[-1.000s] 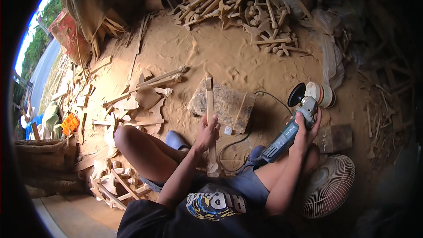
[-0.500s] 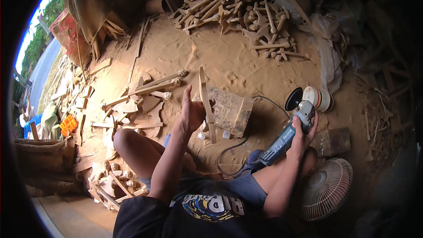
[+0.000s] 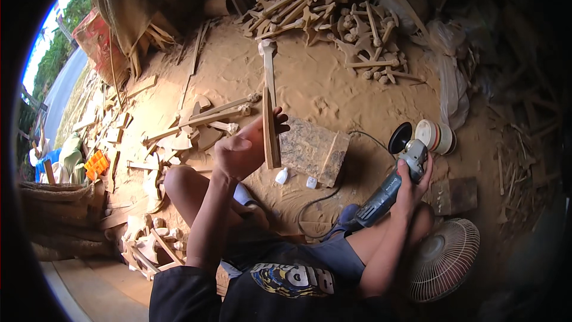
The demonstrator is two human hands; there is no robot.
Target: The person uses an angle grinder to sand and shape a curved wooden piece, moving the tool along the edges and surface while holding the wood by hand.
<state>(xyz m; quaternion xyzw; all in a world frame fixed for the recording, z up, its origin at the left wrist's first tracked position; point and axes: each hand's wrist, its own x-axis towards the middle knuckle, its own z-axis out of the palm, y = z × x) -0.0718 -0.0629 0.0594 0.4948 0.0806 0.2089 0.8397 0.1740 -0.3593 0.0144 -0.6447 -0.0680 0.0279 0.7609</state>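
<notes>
My left hand (image 3: 235, 154) grips a long, pale carved wooden stick (image 3: 271, 134), held upright with its knobbed end pointing away from me. The fingers pass behind the wood and their tips show on its right side. In my right hand (image 3: 412, 189) is a grey-green angle grinder (image 3: 384, 197), its body slanting across my right thigh. A black round pad (image 3: 400, 138) sits on the grinder's head, facing up and left, apart from the stick. Whether the pad spins cannot be told. Between the hands, a worn block (image 3: 319, 149) rests on the dusty ground.
Two small white containers, a bottle (image 3: 282, 176) and a squarer one (image 3: 311, 182), stand near the block. A round stack (image 3: 441, 136) lies beyond the grinder. A fan (image 3: 445, 260) is at lower right. Carved wooden pieces (image 3: 304, 1) pile up at the back; more (image 3: 202, 120) lie left.
My left hand has turned the wooden stick, so its knobbed end now shows at the far tip, and has moved slightly left. The grinder stays nearly where it was in my right hand.
</notes>
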